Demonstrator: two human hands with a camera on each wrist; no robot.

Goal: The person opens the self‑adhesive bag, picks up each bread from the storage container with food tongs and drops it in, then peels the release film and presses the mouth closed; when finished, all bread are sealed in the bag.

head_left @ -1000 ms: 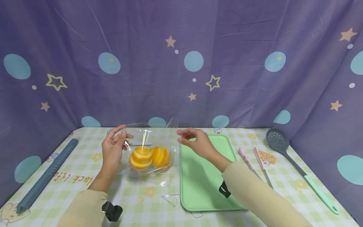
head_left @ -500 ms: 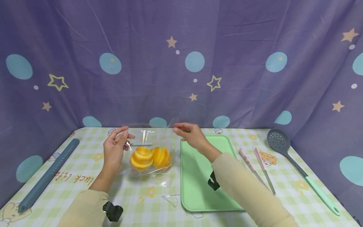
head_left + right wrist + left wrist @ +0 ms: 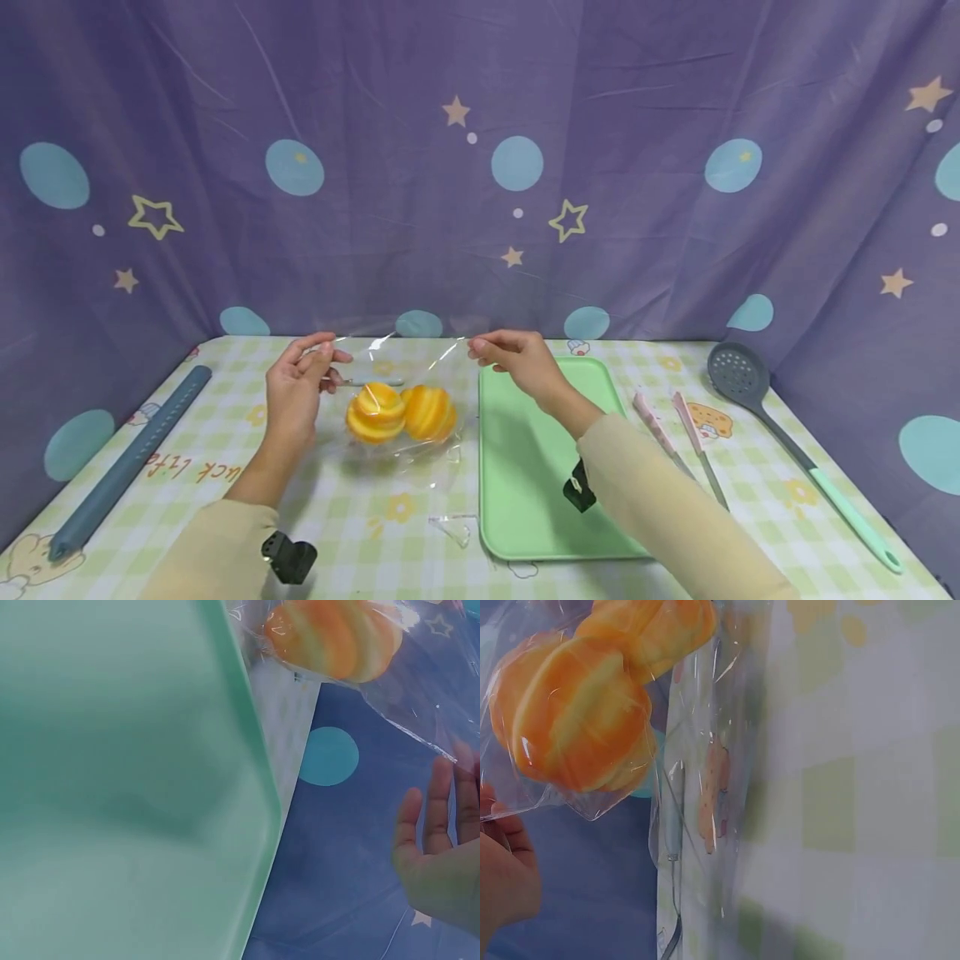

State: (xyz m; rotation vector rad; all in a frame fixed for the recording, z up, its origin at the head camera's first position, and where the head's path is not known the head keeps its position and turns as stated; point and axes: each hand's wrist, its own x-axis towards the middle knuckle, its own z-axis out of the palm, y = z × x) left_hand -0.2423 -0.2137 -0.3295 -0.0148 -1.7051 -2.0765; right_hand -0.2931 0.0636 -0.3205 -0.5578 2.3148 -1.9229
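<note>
A clear plastic bag (image 3: pixel 408 358) with two yellow-orange bread rolls (image 3: pixel 377 414) inside hangs between my hands, its top edge stretched across. My left hand (image 3: pixel 292 387) pinches the bag's upper left corner between thumb and fingers. At the upper right corner my right hand (image 3: pixel 525 362) pinches the film between thumb and forefinger. In the left wrist view the rolls (image 3: pixel 581 712) show through the wrinkled film, with part of my left hand (image 3: pixel 506 870) below. The right wrist view shows the bag's edge reaching the fingers of my right hand (image 3: pixel 442 855); the thumb is hidden there.
A green tray (image 3: pixel 540 500) lies right of the bag. Beyond it are two pink-handled utensils (image 3: pixel 686 421) and a slotted skimmer (image 3: pixel 780 437). A rolled blue mat (image 3: pixel 131 462) lies at the left. A pale-handled utensil (image 3: pixel 375 382) lies behind the bag, a small clear triangular piece (image 3: pixel 453 527) in front.
My right hand moved left to the bag's corner, took hold of it, then drew slightly back right. The bag's top edge is now stretched wider, and the rolls have shifted slightly.
</note>
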